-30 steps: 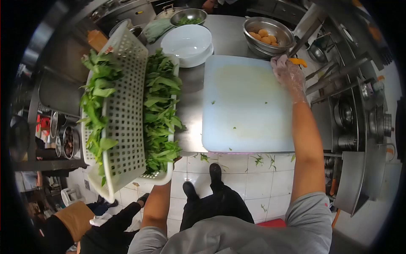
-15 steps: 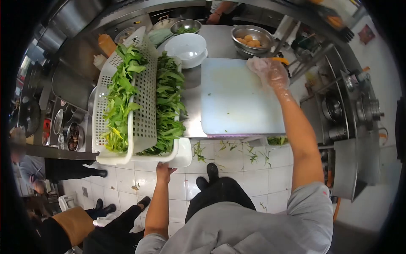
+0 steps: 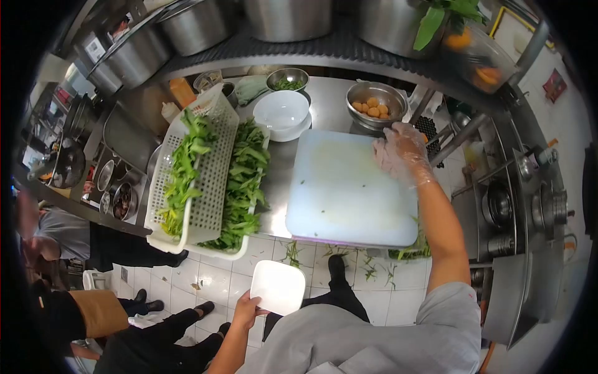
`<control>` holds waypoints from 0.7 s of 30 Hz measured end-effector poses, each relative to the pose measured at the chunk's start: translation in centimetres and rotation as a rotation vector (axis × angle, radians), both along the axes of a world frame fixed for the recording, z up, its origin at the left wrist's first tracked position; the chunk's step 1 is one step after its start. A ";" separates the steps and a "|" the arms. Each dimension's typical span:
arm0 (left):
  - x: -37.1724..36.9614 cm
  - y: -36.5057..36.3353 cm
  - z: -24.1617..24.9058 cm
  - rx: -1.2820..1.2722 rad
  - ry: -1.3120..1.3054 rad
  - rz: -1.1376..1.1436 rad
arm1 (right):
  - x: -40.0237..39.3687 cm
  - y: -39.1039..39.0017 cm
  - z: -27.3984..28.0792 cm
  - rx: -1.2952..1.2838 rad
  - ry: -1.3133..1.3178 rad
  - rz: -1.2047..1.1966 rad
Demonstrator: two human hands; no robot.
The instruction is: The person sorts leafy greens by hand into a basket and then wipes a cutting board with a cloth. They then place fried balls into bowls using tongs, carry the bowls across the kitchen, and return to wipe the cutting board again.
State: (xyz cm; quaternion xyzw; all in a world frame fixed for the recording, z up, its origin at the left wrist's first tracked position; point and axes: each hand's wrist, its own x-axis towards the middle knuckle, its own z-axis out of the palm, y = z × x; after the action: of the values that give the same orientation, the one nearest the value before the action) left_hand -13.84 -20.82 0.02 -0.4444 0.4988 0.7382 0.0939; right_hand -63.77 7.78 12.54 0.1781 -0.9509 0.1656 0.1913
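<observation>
My left hand (image 3: 248,309), bare, grips the near left edge of a white square dish (image 3: 278,287) above the floor, between my body and the counter. My right hand (image 3: 408,148) wears a clear plastic glove. It is closed over a pale pinkish wad that looks like a cloth (image 3: 387,161), on the upper right part of the white cutting board (image 3: 342,199). A few green scraps lie on the board. Left of it, white perforated baskets (image 3: 212,181) hold leafy greens (image 3: 243,168); one basket is tilted against the other.
Behind the board stand a white bowl (image 3: 281,112), a steel bowl of chopped greens (image 3: 288,80) and a steel bowl of round orange-yellow items (image 3: 376,106). A shelf of pots (image 3: 286,19) overhangs the counter. Leaf scraps (image 3: 369,268) litter the floor. Other people stand at left.
My left hand has brought the white dish from beside the basket down toward my body. My right hand has shifted with the cloth at the board's right side. The camera view has tilted upward.
</observation>
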 end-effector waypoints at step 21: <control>-23.8 8.0 5.0 -0.127 0.293 -0.077 | -0.3 1.0 -5.3 -1.233 -0.255 0.088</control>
State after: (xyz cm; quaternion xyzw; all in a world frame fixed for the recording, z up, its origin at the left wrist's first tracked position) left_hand -37.60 -12.85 5.00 -0.3177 0.5695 0.7578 0.0198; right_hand -64.07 8.80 7.24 0.0527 -0.6879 0.7109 0.1368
